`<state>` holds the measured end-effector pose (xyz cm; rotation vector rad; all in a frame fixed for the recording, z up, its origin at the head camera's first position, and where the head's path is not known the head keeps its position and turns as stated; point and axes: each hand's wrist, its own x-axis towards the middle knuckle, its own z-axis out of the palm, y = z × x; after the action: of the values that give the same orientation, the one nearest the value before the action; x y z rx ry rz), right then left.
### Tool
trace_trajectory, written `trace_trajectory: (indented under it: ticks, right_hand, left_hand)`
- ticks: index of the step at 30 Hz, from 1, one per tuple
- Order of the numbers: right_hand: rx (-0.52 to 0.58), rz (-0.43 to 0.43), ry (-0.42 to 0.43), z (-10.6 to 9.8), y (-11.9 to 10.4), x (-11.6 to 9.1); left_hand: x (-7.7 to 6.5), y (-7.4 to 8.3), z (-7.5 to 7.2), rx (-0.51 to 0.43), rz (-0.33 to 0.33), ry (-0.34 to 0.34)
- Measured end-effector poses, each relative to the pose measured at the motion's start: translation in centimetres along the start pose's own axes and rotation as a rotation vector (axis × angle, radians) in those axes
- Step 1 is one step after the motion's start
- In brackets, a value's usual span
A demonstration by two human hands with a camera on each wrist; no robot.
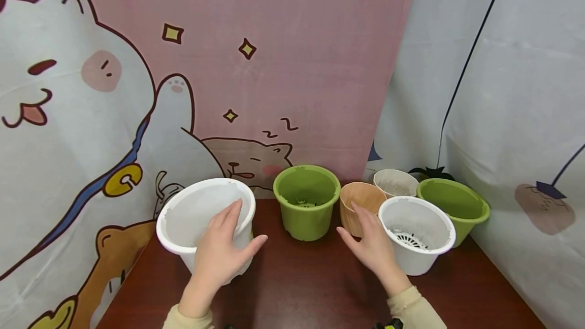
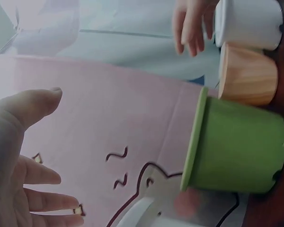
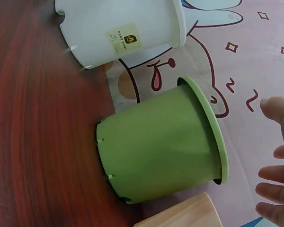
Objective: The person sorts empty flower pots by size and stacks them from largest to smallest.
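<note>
My left hand (image 1: 222, 248) hovers in front of a large white flower pot (image 1: 192, 212), fingers spread and holding nothing. That pot carries a yellowish label (image 3: 124, 39) in the right wrist view. On the other side, my right hand (image 1: 370, 242) is held up with straight fingers, nearest to a wood-toned pot (image 1: 349, 220) and a white pot (image 1: 413, 260) with a slotted bottom. Between the hands, further back, a green flower pot (image 1: 307, 222) stands upright on the table. Both wrist views show the fingers (image 2: 42, 198) apart from this green pot.
A second green pot (image 1: 461, 225) and a cream-coloured pot (image 1: 395, 179) stand behind the white one at the right. The dark red-brown table (image 1: 301, 288) meets a pink cartoon curtain (image 1: 320, 65) at the back and a pale curtain (image 1: 516, 116) at the right.
</note>
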<state>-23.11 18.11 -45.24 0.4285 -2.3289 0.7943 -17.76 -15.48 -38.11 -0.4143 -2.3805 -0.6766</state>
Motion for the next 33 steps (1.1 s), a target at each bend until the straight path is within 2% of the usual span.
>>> trace_trajectory:
  ticks: [8, 17, 20, 24, 29, 33]
  right_hand:
    - [0.009, -0.01, 0.016, 0.0, 0.2, 1.0]
    - [0.019, 0.002, 0.012, -0.1, 0.4, 2.1]
    - [0.023, -0.006, 0.016, -0.1, 0.5, 2.3]
    - [0.02, -0.006, 0.009, -0.1, 0.5, 2.7]
    - [0.026, 0.015, -0.007, -0.2, 0.5, 3.1]
    - [0.028, 0.031, -0.026, -0.3, 0.6, 3.5]
  left_hand:
    - [-0.1, -2.4, -2.4, 0.013, -0.054, 0.044]
    - [-0.1, -4.9, -5.1, 0.033, -0.165, 0.024]
    - [0.0, -6.0, -5.8, 0.042, -0.203, 0.001]
    - [0.0, -7.4, -6.6, 0.058, -0.287, -0.038]
    - [0.1, -9.1, -7.4, 0.036, -0.395, -0.077]
    - [0.2, -10.4, -8.0, 0.014, -0.467, -0.136]
